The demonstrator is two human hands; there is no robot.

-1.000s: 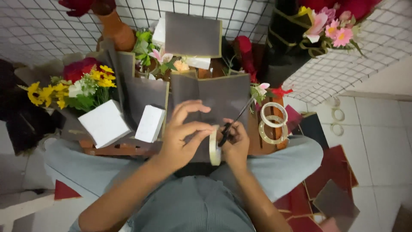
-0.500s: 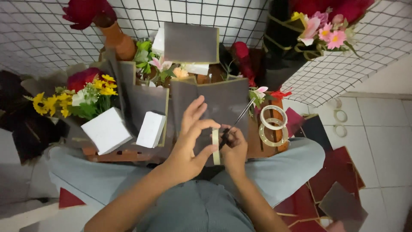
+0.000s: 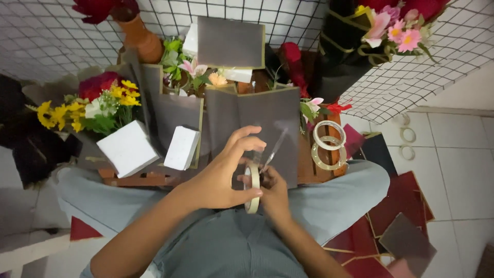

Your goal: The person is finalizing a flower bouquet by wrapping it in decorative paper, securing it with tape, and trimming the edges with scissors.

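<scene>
I sit cross-legged, and both hands meet over my lap in front of a low wooden crate (image 3: 138, 179). My left hand (image 3: 218, 177) holds a roll of clear tape (image 3: 252, 188) on edge, thumb under it and fingers arched above. My right hand (image 3: 274, 194) is closed just right of the roll and pinches a strip of tape (image 3: 276, 148) that runs up and to the right over a folded grey wrapping sheet (image 3: 267, 121). Something small and dark sits between the hands; I cannot tell what it is.
Two white foam blocks (image 3: 127, 148) (image 3: 181, 148) lie on the crate. Two tape rolls (image 3: 329, 135) are stacked at its right end. Flower bunches (image 3: 98, 105) (image 3: 391, 28) and wire mesh (image 3: 46, 36) ring the back. Red and grey paper sheets (image 3: 406, 242) cover the tiles at the right.
The left hand's fingers have lifted and spread off the roll, and a longer strip of tape now stretches up to the right. Both hands stay over the lap.
</scene>
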